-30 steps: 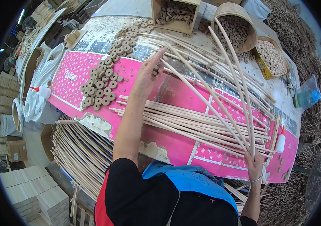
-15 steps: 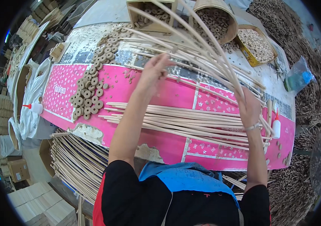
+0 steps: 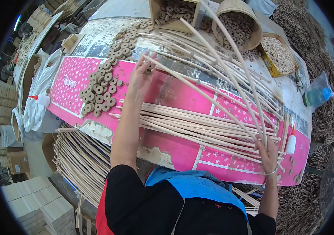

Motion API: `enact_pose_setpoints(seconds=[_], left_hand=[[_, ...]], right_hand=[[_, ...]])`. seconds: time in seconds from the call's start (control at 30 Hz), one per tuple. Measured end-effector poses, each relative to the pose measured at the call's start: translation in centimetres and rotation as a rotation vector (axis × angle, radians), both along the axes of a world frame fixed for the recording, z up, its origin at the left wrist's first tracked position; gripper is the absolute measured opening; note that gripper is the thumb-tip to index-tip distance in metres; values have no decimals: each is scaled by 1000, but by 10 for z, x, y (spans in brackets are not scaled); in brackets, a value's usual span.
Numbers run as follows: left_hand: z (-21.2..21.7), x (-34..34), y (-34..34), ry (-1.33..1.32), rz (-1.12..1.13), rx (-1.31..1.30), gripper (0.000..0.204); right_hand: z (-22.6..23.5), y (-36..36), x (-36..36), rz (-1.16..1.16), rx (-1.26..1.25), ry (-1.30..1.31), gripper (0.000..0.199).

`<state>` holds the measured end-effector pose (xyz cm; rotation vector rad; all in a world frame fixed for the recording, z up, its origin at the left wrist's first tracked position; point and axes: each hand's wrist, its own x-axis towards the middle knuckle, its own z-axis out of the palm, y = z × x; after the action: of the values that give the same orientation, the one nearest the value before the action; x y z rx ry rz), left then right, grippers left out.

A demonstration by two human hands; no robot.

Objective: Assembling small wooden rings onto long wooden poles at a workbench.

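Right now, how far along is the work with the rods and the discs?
Looks done: nothing I can confirm; no rod on the table clearly carries a disc. In hand: the right hand grips a fan of long rods, while the left hand holds one rod's far tip beside the loose discs. Left: a row of bare rods on the pink cover and many discs in the baskets.
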<state>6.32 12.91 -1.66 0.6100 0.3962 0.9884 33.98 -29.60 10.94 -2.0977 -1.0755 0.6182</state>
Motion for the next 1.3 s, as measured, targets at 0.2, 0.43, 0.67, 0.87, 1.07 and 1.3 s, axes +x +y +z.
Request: enact_pose_setpoints(seconds=[0.2, 0.43, 0.67, 0.87, 1.07, 1.3], left_hand=[[14, 4, -3, -9, 25, 0, 52], [17, -2, 0, 67, 106, 39, 56], [26, 3, -6, 54, 28, 160, 67], [20, 13, -1, 56, 147, 212, 71], [7, 20, 4, -90, 87, -151, 29], [93, 65, -61, -205, -89, -117, 38]], right_hand=[[-10, -21, -6, 9, 9, 26, 20], [-9, -34, -7, -47, -24, 6, 19], [-17, -33, -7, -46, -36, 7, 19], [-22, -20, -12, 1, -17, -57, 19], [-28, -9, -22, 37, -8, -102, 19], [-18, 49, -21, 73, 115, -141, 20]])
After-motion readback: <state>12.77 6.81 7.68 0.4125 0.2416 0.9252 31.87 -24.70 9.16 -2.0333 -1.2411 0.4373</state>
